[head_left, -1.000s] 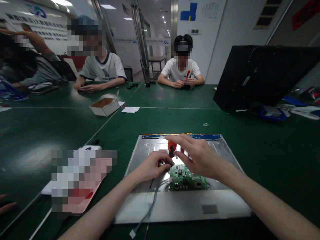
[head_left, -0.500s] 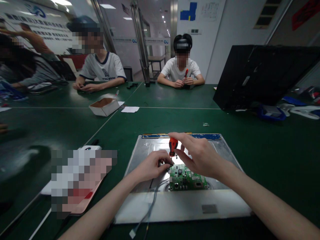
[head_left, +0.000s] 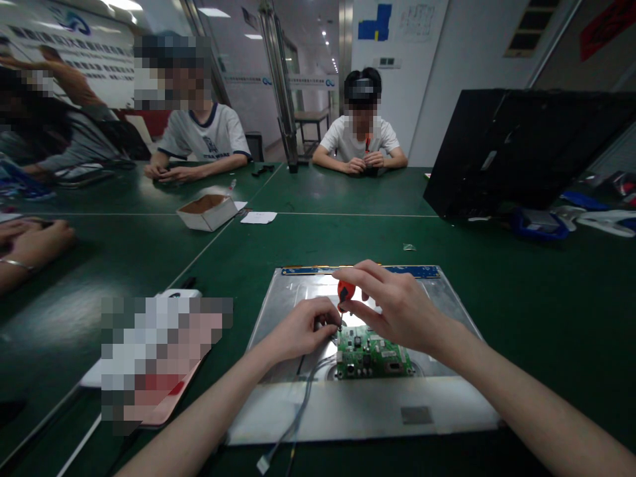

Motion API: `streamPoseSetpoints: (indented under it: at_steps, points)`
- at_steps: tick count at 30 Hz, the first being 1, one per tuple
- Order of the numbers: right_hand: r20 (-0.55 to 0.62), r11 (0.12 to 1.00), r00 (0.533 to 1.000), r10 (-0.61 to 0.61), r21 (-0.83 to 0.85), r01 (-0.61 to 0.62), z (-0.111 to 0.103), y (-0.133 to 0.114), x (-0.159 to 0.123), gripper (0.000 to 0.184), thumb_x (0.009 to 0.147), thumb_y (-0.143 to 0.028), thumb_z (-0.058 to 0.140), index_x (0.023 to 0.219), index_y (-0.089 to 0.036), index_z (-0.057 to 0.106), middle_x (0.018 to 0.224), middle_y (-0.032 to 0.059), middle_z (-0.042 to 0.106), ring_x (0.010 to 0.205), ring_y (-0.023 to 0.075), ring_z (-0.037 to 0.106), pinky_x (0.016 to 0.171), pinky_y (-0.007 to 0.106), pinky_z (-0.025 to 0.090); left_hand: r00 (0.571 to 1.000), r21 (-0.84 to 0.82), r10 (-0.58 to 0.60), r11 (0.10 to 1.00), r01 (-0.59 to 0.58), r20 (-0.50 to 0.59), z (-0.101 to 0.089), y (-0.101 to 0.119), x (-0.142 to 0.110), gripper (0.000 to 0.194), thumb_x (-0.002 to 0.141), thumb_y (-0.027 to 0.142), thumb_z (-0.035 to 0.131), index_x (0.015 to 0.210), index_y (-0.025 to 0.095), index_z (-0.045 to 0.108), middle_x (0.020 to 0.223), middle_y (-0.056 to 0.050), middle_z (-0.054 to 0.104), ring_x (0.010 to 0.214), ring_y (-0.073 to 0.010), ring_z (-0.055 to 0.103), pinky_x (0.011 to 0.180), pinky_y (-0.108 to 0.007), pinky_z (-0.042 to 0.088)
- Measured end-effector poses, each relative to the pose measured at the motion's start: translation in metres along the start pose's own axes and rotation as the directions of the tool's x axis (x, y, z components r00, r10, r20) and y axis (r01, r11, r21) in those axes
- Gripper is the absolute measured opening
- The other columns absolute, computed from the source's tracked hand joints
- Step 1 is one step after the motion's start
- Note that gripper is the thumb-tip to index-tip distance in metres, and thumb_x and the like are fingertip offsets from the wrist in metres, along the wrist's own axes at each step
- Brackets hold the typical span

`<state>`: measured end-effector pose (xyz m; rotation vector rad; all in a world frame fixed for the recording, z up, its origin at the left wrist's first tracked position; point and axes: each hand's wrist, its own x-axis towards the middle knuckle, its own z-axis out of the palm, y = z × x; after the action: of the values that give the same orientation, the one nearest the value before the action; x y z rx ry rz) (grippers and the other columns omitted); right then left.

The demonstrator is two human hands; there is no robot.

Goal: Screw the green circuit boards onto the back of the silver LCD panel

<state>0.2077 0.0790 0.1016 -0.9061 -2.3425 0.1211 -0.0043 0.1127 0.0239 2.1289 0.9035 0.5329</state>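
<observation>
An orange and black screwdriver (head_left: 344, 291) stands nearly upright, its tip down at the upper left corner of a green circuit board (head_left: 372, 358). My right hand (head_left: 397, 301) is closed on its handle, index finger over the top and thumb at the side. Close to the tip, my left hand (head_left: 311, 328) pinches with thumb and forefinger at the board's corner; whatever lies between those fingers is too small to make out. The board lies on the silver metal back of a flat display panel (head_left: 358, 414). Grey cables (head_left: 301, 414) run from beside the board over the panel's front edge.
Left of the panel lie a pink, blurred-out object (head_left: 199, 351) and a white one. Further back stand a white open box (head_left: 209, 215) and a white paper (head_left: 258, 217). A large black monitor (head_left: 517, 152) stands at right. Co-workers sit across the green table; another person's hands (head_left: 34, 248) show at left.
My right hand has turned the screwdriver handle slightly, with finger and thumb shifted on it. My left hand stays put. Another person's hands have come into view at the left.
</observation>
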Motion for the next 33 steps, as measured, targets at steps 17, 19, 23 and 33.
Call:
streamPoseSetpoints:
  at_steps: [17,19,23,33]
  points:
    - [0.032,1.000,0.999,0.003,0.006,-0.003,-0.0035,-0.0001,-0.0003,0.029,0.096,-0.026,0.049,0.125,-0.020,0.050,0.112,0.0057,0.060,0.073,0.0121,0.057,0.060,0.026,0.044,1.000,0.039,0.003,0.999,-0.003,0.005,0.0001,-0.0017,-0.0003,0.009,0.080,0.012,0.058,0.084,0.016,0.065,0.080,-0.001,0.064,0.072,-0.0152,0.057,0.067,-0.027,0.044]
    - [0.045,0.999,0.999,-0.004,0.037,0.003,-0.0055,-0.0010,0.0001,0.035,0.095,-0.021,0.049,0.130,-0.019,0.047,0.122,0.0074,0.058,0.079,0.0125,0.058,0.065,0.026,0.046,1.000,0.034,0.003,0.999,-0.003,0.003,-0.0003,-0.0007,0.0000,0.008,0.080,0.012,0.059,0.082,0.016,0.065,0.079,-0.001,0.064,0.071,-0.0149,0.057,0.066,-0.027,0.044]
    - [0.034,0.999,0.999,-0.006,0.048,0.005,-0.0072,-0.0027,0.0006,0.039,0.094,-0.013,0.045,0.133,-0.014,0.044,0.125,0.0098,0.059,0.079,0.0127,0.058,0.065,0.027,0.046,1.000,0.013,0.006,1.000,-0.006,0.003,-0.0009,0.0026,0.0002,0.007,0.079,0.011,0.059,0.078,0.016,0.064,0.077,-0.001,0.063,0.070,-0.0144,0.056,0.065,-0.026,0.044]
    - [0.057,0.999,0.998,0.040,-0.036,-0.038,-0.0090,-0.0027,0.0041,0.021,0.095,-0.028,0.051,0.112,-0.017,0.054,0.098,0.0045,0.061,0.065,0.0114,0.053,0.055,0.025,0.037,1.000,0.011,0.013,1.000,-0.013,-0.003,0.0003,0.0003,0.0002,0.007,0.079,0.013,0.060,0.082,0.016,0.065,0.079,-0.001,0.064,0.070,-0.0143,0.057,0.065,-0.026,0.044]
